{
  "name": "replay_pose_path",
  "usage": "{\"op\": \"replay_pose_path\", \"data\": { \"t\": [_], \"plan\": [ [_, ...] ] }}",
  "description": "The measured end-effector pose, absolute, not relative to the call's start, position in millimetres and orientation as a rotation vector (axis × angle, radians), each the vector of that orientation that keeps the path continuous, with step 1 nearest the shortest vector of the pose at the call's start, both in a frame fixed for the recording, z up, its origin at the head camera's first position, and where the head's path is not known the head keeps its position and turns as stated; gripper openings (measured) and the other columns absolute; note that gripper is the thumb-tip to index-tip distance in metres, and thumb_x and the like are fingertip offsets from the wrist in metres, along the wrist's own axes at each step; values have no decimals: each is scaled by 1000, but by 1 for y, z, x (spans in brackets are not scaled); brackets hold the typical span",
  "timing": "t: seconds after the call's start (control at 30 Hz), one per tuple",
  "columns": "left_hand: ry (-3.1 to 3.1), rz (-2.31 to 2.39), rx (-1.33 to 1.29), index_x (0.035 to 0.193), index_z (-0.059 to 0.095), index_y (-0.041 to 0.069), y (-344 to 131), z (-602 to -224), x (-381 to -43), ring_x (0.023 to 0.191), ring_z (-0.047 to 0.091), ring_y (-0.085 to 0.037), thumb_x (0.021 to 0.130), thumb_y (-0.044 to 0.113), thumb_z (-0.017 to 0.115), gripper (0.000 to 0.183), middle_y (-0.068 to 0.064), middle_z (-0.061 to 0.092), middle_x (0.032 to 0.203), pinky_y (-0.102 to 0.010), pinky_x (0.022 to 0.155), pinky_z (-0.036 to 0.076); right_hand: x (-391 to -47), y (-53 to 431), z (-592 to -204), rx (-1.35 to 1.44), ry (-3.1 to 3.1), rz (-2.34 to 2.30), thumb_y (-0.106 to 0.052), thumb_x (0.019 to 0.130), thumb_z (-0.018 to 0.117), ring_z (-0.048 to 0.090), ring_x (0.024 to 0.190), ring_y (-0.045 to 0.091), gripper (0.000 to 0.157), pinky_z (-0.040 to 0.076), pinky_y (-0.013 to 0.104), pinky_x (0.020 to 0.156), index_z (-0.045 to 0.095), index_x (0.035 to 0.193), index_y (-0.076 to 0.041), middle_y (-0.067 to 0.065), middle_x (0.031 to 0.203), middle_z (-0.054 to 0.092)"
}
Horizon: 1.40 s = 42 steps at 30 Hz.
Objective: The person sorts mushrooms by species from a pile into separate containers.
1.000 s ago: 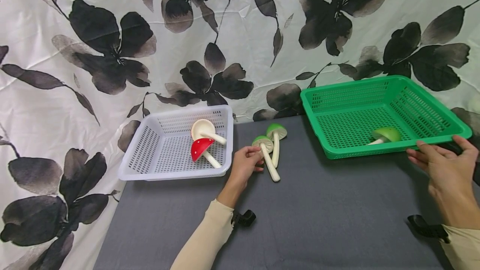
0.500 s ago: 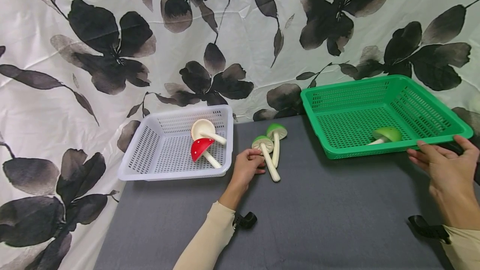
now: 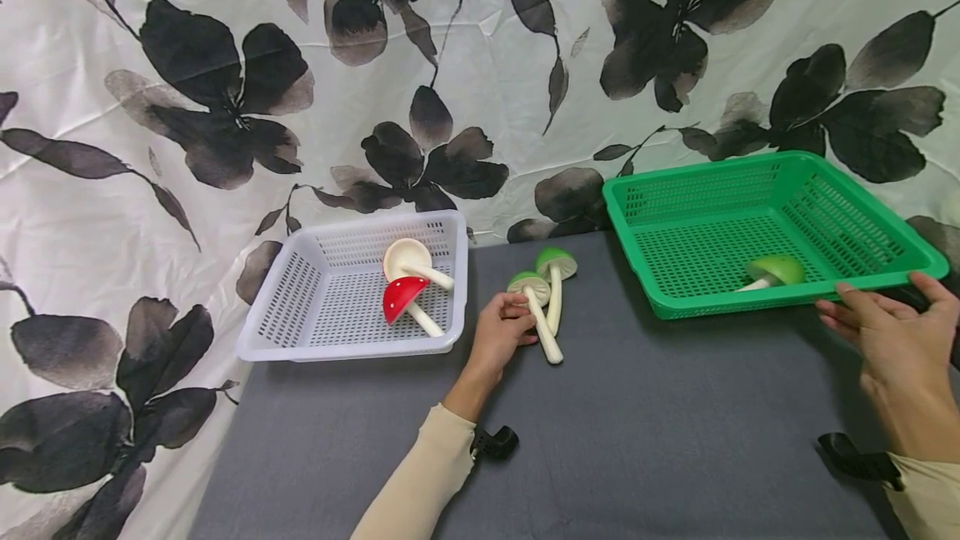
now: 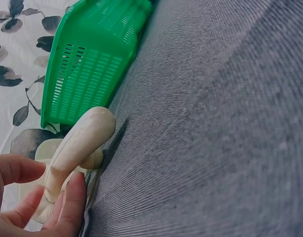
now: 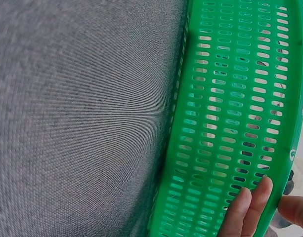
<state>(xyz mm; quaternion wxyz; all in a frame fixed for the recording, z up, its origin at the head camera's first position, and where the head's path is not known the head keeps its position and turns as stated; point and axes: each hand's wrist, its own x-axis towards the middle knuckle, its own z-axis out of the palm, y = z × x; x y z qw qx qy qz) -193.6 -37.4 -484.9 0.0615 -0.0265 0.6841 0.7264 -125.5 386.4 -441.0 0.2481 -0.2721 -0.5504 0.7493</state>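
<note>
My left hand (image 3: 501, 333) is at a green-capped toy mushroom (image 3: 542, 327) that lies on the grey cloth. In the left wrist view, its thumb and fingertips lie on either side of the pale stem (image 4: 77, 143), close under the cap. A second green-capped mushroom (image 3: 555, 290) lies right behind the first. At the far right, my right hand (image 3: 900, 348) holds the near rim of the green basket (image 3: 720, 302). The right wrist view has two fingertips (image 5: 262, 190) against the slotted wall and the thumb over the rim. Inside that basket is another green-capped mushroom (image 3: 776, 269).
Left of my left hand stands a white slotted basket (image 3: 300, 290). A red-capped mushroom (image 3: 401, 298) lies in it, beside one with its pale underside (image 3: 405, 258) turned up. A floral curtain (image 3: 525, 90) hangs behind the grey-covered table (image 3: 637, 423).
My left hand has shifted slightly right, its fingers coming further onto the mushroom's stem. My right hand keeps its place on the green basket's rim.
</note>
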Motion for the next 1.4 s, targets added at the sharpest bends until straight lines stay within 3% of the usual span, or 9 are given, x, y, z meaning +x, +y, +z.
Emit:
{"op": "replay_pose_path", "data": {
  "t": [0.23,0.63,1.4],
  "plan": [
    [2100,2168,-16,120,67,2,-34,-485,-193,78,65,-17,86,-5,70,34,-9,62,96,-43,73,62,-124,386,-441,-744,-1498,2036,-6,95,68,70,56,5,85,55,18,50,15,156,-30,-9,81,66],
    [2092,2182,-21,120,66,1,-27,-487,-193,75,65,-15,82,-9,72,40,-13,62,101,-34,67,61,-124,386,-444,-718,-1500,2036,-7,95,68,70,57,5,85,55,18,51,15,157,-30,-9,82,66],
    [2105,2237,-85,123,68,5,-33,-480,-197,79,66,-17,85,-2,74,39,-15,65,107,-33,65,59,-125,387,-444,-719,-1482,2049,-5,94,69,70,57,6,85,56,18,53,15,156,-30,-6,84,64]
  ]
}}
